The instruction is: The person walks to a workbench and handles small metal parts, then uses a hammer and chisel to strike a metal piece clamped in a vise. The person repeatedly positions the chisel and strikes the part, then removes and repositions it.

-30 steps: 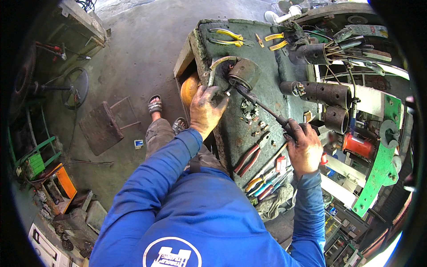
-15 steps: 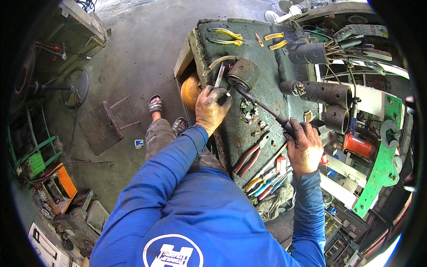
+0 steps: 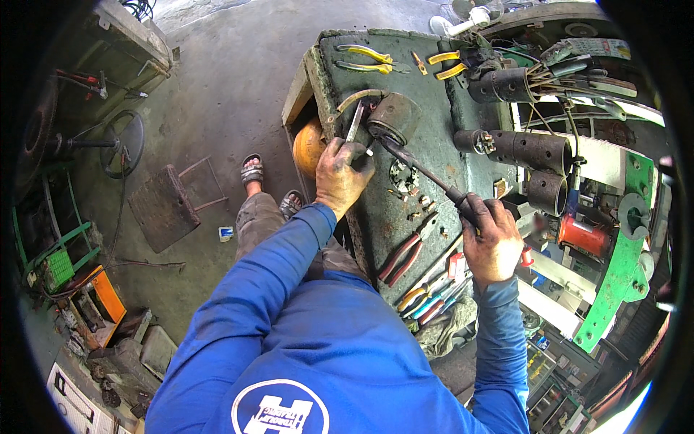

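Observation:
My left hand (image 3: 343, 176) is closed around a thin, flat silver strip (image 3: 355, 123) at the near-left side of the bench. The strip's upper end reaches beside a dark metal cylinder (image 3: 396, 118) lying on its side; a small white end shows by my fingers. In my right hand (image 3: 493, 239) is the dark handle of a long-shafted tool (image 3: 426, 172). Its dark head rests at or just below the cylinder's near rim; contact is hard to make out. A curved metal strap (image 3: 359, 96) arcs from the cylinder to the bench's left edge.
Between my hands lie a round slotted part (image 3: 403, 176) and several small metal pieces. Red-handled pliers (image 3: 403, 257), more hand tools (image 3: 431, 300) and a rag (image 3: 448, 327) are nearer me. Yellow-handled pliers (image 3: 369, 58) lie at the far end; dark pipes (image 3: 535, 150) line the right.
The tool's head and shaft have shifted very slightly toward the left with my right hand. My left hand and the silver strip stay nearly in place.

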{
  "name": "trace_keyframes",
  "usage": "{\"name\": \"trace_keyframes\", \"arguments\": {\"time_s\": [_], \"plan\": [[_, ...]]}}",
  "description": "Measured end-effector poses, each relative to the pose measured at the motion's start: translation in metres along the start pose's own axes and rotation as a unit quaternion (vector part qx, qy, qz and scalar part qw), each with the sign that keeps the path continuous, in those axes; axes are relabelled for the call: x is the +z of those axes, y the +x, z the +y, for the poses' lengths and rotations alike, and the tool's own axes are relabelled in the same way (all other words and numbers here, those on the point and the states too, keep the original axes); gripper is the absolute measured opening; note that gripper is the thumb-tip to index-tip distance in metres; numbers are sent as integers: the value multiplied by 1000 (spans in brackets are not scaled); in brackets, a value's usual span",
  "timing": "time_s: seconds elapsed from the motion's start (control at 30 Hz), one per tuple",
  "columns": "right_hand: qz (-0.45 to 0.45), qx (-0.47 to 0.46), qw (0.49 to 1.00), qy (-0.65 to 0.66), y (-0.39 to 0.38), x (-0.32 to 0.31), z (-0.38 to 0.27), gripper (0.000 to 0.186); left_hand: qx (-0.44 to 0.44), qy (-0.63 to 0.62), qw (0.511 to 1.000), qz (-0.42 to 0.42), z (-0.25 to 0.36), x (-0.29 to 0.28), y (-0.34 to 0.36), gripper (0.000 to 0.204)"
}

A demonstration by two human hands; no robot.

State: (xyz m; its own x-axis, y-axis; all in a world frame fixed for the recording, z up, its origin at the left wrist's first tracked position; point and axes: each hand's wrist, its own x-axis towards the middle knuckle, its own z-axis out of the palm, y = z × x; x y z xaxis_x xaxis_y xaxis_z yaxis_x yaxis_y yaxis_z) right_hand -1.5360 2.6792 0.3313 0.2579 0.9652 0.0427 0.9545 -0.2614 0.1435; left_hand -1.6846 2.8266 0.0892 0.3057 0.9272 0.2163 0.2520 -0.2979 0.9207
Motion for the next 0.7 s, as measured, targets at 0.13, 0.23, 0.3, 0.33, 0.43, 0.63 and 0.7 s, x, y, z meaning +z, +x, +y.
{"name": "trace_keyframes", "arguments": {"time_s": [0.13,0.23,0.3,0.33,0.43,0.63,0.7], "plan": [[8,-3,1000,5,-2,0,1,41,9,0,1000,2,-1,0,0,29],[3,4,1000,5,-3,1,2,42,12,12,1000,0,-2,1,0,29],[-3,6,1000,5,-4,1,2,43,11,12,1000,3,-3,2,0,29],[-5,5,1000,5,-4,1,2,43,10,11,1000,4,-2,2,0,29],[-7,5,1000,5,-5,0,2,43,8,12,1000,4,-2,2,0,29],[-10,14,1000,8,-6,2,0,42,2,18,1000,1,0,1,0,28],[-9,15,1000,8,-5,2,0,42,3,18,1000,2,0,1,1,29]]}}
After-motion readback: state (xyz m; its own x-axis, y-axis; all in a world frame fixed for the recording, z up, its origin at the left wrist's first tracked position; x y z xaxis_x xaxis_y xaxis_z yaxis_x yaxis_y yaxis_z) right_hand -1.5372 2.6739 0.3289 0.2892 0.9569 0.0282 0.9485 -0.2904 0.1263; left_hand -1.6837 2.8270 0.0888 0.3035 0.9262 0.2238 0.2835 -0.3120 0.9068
